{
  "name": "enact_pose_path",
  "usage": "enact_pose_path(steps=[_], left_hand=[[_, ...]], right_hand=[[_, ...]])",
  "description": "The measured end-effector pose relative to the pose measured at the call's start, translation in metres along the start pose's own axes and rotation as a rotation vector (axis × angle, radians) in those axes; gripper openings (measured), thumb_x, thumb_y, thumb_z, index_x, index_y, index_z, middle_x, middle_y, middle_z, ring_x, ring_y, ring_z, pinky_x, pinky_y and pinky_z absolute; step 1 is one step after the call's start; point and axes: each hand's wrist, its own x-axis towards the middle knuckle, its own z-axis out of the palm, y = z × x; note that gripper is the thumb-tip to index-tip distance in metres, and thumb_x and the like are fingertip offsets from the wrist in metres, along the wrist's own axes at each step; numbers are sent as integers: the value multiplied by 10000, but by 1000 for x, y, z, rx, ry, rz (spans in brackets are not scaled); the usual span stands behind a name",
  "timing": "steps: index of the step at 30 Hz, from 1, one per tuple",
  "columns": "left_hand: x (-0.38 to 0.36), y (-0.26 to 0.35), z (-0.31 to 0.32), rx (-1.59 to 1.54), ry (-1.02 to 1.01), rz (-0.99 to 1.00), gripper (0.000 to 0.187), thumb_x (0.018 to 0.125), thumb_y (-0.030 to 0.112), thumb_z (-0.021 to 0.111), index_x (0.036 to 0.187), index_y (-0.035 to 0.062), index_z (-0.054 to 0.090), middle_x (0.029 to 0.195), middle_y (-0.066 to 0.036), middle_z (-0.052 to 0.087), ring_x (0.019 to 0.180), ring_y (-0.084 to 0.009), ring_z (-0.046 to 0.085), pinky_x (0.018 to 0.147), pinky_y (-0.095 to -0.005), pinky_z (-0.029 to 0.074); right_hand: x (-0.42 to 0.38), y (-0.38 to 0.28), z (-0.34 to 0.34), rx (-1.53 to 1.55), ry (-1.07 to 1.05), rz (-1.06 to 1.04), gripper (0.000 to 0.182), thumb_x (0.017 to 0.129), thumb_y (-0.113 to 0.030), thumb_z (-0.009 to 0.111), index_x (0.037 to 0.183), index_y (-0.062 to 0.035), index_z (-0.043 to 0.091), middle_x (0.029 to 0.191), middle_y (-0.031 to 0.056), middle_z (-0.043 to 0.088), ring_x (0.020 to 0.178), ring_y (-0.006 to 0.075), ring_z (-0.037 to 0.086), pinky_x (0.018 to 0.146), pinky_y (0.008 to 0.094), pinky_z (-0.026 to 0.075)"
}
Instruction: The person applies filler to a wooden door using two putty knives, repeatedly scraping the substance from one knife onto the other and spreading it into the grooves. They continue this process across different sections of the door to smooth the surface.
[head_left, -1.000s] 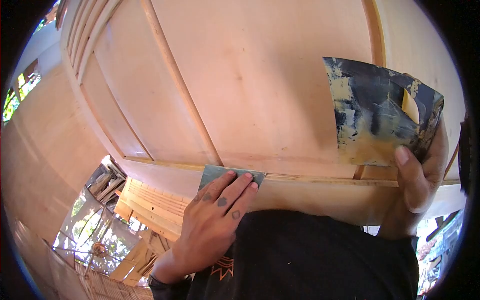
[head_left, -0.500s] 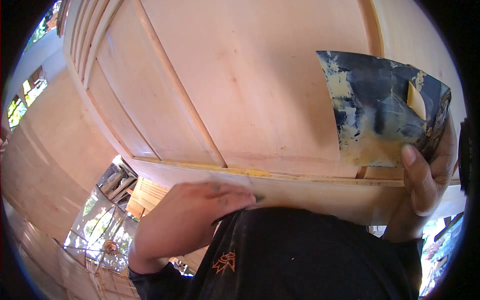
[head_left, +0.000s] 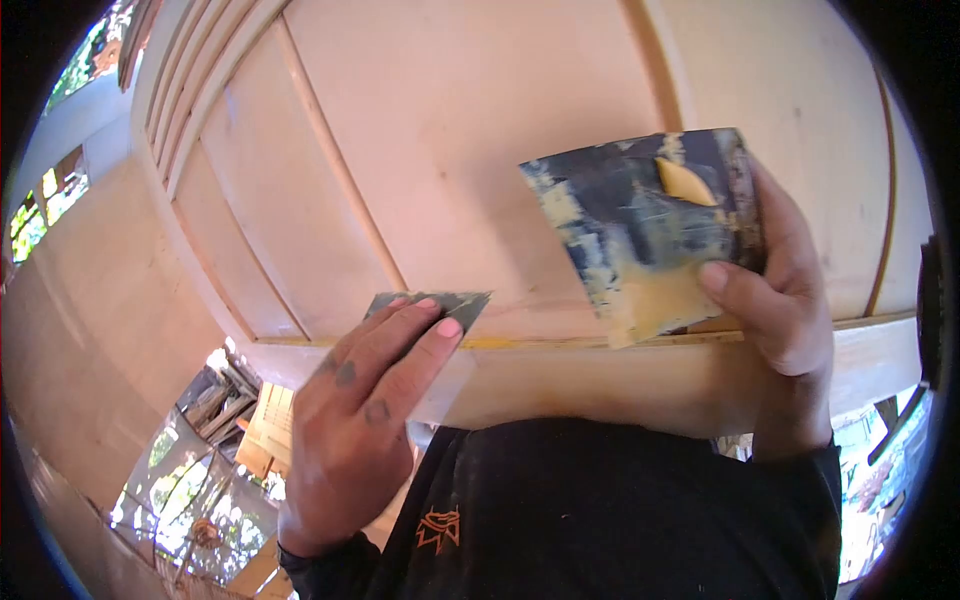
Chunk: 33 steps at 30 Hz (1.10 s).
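Observation:
My left hand (head_left: 365,410) is closed on a thin dark scraper (head_left: 465,310), its fingers pressed flat along the blade, whose pointed corner sticks out past them. The blade overlaps the yellow-smeared ledge of a pale wooden panel (head_left: 400,150). On the other side, my right hand (head_left: 790,290) grips a dark, bent putty board (head_left: 640,225) by its right edge, thumb in front and the other fingers hidden behind. Dried cream and yellow filler coats the board, and a yellow lump of putty (head_left: 685,185) sits near its top.
Slim wooden strips (head_left: 335,150) divide the panel, and a pale rail (head_left: 590,385) runs along its lower edge, close to my black shirt (head_left: 620,510). Another broad wooden sheet (head_left: 110,330) stands at left. Scrap wood (head_left: 220,400) is piled in the background.
My left hand has moved up from the rail near my shirt, bringing the scraper into clear view. My right hand has shifted left with the putty board, which is now tilted differently.

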Motion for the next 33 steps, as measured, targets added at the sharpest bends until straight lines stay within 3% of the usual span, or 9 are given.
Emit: enact_pose_path(steps=[3, 6, 13, 17, 22, 24, 28, 31, 33], left_hand=[[7, 14, 12, 117, 107, 156, 337, 748, -29, 598, 1077, 43, 620, 1116, -112, 602, 1045, -336, 569, 864, -419, 488], [17, 25, 13, 304, 114, 297, 274, 791, 82, 607, 1063, 88, 636, 1133, -87, 598, 1090, -296, 542, 887, -442, 449], [45, 48, -2, 482, 41, 463, 261, 775, 121, 616, 1033, 110, 654, 1125, -85, 607, 1056, -312, 557, 902, -454, 430], [58, 50, -1, 479, -14, 499, 264, 769, 113, 606, 1028, 119, 657, 1132, -70, 599, 1049, -296, 558, 910, -448, 425], [53, 46, -18, 409, -265, 361, 306, 756, 7, 562, 1042, 69, 650, 1093, -113, 619, 1010, -287, 588, 901, -415, 442], [40, 33, -19, 57, -242, 94, 343, 742, -50, 529, 1054, 40, 639, 1043, -150, 636, 971, -297, 612, 878, -384, 458], [15, 15, -22, -323, -215, -258, 385, 705, -123, 501, 1031, 33, 633, 1000, -174, 642, 908, -313, 628, 781, -349, 507], [5, 7, -18, -346, -251, -352, 441, 674, -135, 512, 1064, 39, 624, 1027, -177, 630, 958, -318, 615, 806, -372, 503], [-1, 4, -9, -206, -222, -221, 457, 670, -131, 521, 1088, 32, 611, 1058, -179, 616, 982, -330, 605, 818, -379, 501]], right_hand=[[1, -1, -1, 53, -115, -45, 667, 754, 72, 519, 1358, 104, 239, 1240, 159, 483, 1167, 185, 455, 1013, 285, 318], [1, -2, -2, 55, -185, -73, 644, 755, 76, 502, 1348, 106, 252, 1228, 147, 484, 1150, 169, 454, 994, 276, 335], [-4, 8, -2, -38, -222, -139, 598, 743, 74, 479, 1314, 98, 303, 1167, 150, 511, 1094, 169, 481, 945, 274, 379], [1, 3, -8, -72, -366, -141, 604, 734, 73, 479, 1317, 75, 317, 1144, 148, 526, 1047, 175, 503, 908, 284, 406], [-2, 9, -8, -319, -197, -321, 597, 739, 58, 477, 1317, 59, 328, 1114, 131, 535, 991, 175, 519, 879, 275, 421], [-2, -8, -9, -148, -158, -77, 627, 757, 66, 489, 1346, 82, 274, 1218, 148, 483, 1125, 184, 463, 976, 291, 342], [0, -4, -9, -146, -135, -56, 659, 760, 74, 496, 1362, 106, 231, 1289, 174, 441, 1203, 202, 425, 1041, 311, 285], [2, -9, -8, -228, -142, -57, 666, 754, 58, 504, 1361, 107, 235, 1287, 185, 442, 1207, 213, 425, 1045, 316, 283], [3, -7, -7, -240, -109, -59, 668, 750, 45, 507, 1359, 108, 240, 1283, 192, 446, 1204, 222, 431, 1044, 319, 286]])
